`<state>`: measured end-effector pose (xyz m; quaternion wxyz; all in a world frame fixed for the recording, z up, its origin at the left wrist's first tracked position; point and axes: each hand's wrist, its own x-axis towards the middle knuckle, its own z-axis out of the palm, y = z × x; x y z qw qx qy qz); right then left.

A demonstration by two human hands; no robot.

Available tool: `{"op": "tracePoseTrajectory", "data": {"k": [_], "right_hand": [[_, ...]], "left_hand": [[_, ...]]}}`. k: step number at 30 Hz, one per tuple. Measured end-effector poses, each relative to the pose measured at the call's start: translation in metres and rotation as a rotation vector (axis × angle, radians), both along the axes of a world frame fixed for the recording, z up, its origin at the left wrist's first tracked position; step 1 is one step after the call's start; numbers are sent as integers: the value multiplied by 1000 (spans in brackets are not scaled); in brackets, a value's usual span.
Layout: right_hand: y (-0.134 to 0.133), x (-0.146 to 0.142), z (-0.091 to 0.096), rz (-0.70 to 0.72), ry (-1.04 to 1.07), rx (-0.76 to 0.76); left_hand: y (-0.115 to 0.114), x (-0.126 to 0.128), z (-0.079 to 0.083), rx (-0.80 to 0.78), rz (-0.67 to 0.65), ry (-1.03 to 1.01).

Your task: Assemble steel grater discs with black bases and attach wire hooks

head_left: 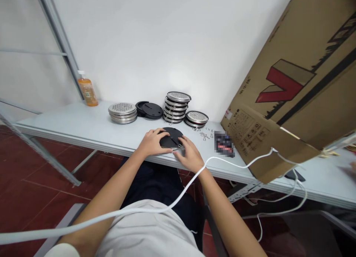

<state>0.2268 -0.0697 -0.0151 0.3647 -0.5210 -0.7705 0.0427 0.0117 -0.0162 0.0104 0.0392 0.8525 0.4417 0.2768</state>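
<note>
A black round disc (170,137) with a silvery edge below it lies at the front of the table. My left hand (154,141) grips its left side, thumb along the near edge and fingers on top. At its right rim, my right hand (190,152) is closed on a small metal wire clip (180,145), partly hidden by the fingers. Behind stand a tall stack of clipped round grater plates (175,108) and a shorter stack (196,118). Loose wire clips (204,135) lie scattered to the right. Further left are a pile of perforated metal discs (122,112) and several black discs (151,110).
An orange bottle (88,89) stands at the table's far left. A large cardboard box (278,94) rises on the right, beside a blurred dark item (224,144). One white cable (191,181) crosses in front of my right forearm. Another person's hand (352,167) shows at the right edge.
</note>
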Motion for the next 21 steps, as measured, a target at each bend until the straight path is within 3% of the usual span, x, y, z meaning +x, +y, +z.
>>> {"op": "tracePoseTrajectory", "data": {"k": [3, 8, 11, 15, 18, 21], "right_hand": [[1, -2, -2, 6, -35, 50], [0, -5, -6, -13, -12, 162], [-3, -6, -5, -63, 78, 161], [-3, -3, 1, -114, 459, -21], [1, 5, 6, -10, 802, -221], [3, 12, 8, 104, 970, -377]], "left_hand": [[-8, 2, 4, 44, -4, -44], [-16, 2, 6, 97, 107, -121], [-12, -3, 4, 124, 69, -330], [3, -10, -1, 18, 90, -680], [11, -9, -3, -214, 67, -616], [11, -6, -2, -323, -77, -519]]}}
